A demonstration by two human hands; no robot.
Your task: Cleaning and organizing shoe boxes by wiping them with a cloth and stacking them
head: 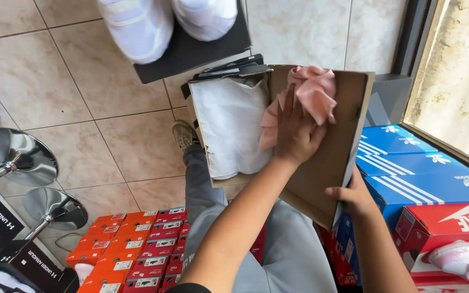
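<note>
Head view, nearest first: the right hand (354, 196) grips the lower corner of the open lid (327, 157), thumb on the brown inner face and the other fingers hidden behind the edge. Just above it, the left hand (295, 133) lies nearly flat, fingers spread, pressing a pink cloth (313, 92) against the same inner face; part of the cloth is bunched near the lid's top edge and part hangs below the palm. The lid is hinged to the box (204, 138), which rests over the person's grey-trousered knee (202, 184) and is filled with white paper (230, 127). Left of the knee, orange and red boxes (131, 244) are stacked on the tiled floor (82, 97); blue boxes (413, 163) stand to the right. Farther off, white shoes (164, 21) sit on a dark lid (191, 51). Risk assessment: the box appears supported only by the knee and one corner grip. Heavy pressure from the left hand could likely tip it, spilling the paper, or crease the lid at its hinge. The loosely bunched cloth could slip from under the palm.
</note>
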